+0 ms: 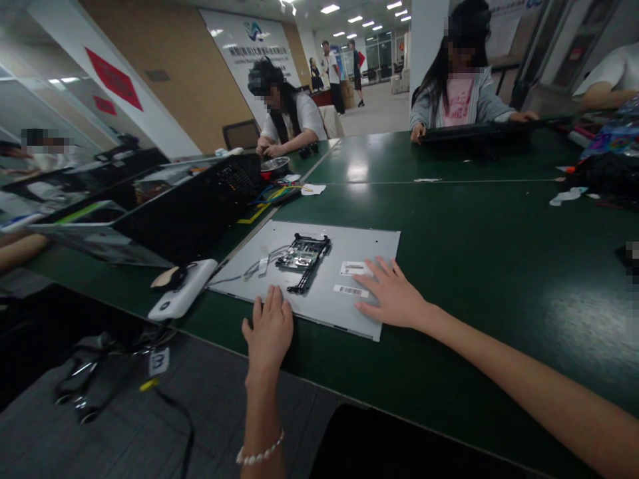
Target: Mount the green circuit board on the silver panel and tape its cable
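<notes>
A flat grey metal panel with two white labels lies on the green table in front of me. On its middle rests a black plastic bracket holding a small circuit board, with thin grey cables running off to the left. My right hand lies with its fingers spread on the panel's right side, beside the labels. At the near edge, my left hand has its fingers stretched out toward the bracket, apart from it. Neither hand is gripping anything.
Left of the panel are a white power bank and a large open black computer case. Behind them sit a metal bowl and coloured wires. Two people work across the green table. Scraps of paper lie at right.
</notes>
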Motion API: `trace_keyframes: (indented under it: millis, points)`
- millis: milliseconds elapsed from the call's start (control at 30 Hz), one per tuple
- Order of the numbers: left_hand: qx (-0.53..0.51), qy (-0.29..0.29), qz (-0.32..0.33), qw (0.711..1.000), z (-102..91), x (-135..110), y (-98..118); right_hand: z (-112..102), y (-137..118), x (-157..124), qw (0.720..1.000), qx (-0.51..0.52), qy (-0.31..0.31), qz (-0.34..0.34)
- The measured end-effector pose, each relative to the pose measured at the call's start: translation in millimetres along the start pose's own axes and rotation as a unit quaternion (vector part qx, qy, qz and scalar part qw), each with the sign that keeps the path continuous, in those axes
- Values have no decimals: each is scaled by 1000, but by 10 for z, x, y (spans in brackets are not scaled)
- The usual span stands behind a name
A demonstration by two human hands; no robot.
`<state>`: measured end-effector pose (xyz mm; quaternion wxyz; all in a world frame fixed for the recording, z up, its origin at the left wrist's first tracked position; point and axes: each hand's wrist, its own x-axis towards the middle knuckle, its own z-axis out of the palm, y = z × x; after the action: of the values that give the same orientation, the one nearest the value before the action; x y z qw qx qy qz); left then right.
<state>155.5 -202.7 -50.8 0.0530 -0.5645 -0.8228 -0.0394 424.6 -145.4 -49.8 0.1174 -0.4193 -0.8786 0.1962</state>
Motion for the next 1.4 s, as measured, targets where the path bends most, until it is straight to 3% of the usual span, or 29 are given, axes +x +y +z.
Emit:
trace_keyframes:
  millis: [300,533,700,900,1200,1400]
  points:
    - [-5,-7,-8,1000,7,18,-13,22,-11,-31,995,-25,-7,-101]
    - [-8,13,3,1000,17,12,-3,3,-45,-44,997,-25,6,-77]
    - [-10,68,18,997,-53,51,94,-7,-44,-55,998,-13,-2,-68]
    - [34,71,143,987,-149,257,233,-28,-53,-68,998,-5,-8,-64]
    - [46,15,155,987,-206,649,348,-18,-44,-65,997,-18,3,-73]
    - [50,23,151,987,-150,1052,441,-10,-42,-68,997,-25,10,-74]
